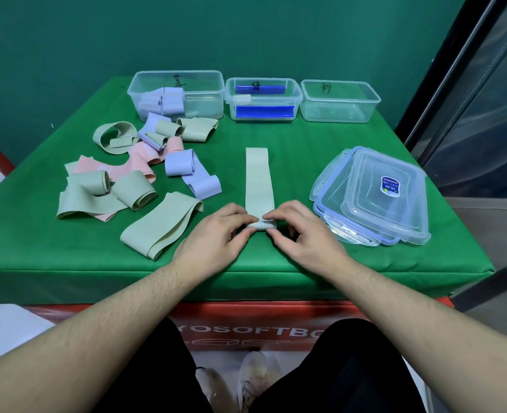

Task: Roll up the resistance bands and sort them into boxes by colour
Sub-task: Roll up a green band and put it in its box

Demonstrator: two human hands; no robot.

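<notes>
Now pale green band (258,177) flat, near end rolled, both hands pinching

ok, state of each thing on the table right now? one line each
green band: flat, near end partly rolled
left hand: pinching the roll's left end
right hand: pinching the roll's right end
left box: open, purple rolls inside
middle box: open, blue strips showing, no green rolls
right box: open, no bands
lids: off, stacked at right
band pile: loose, mixed green, pink, purple
</notes>
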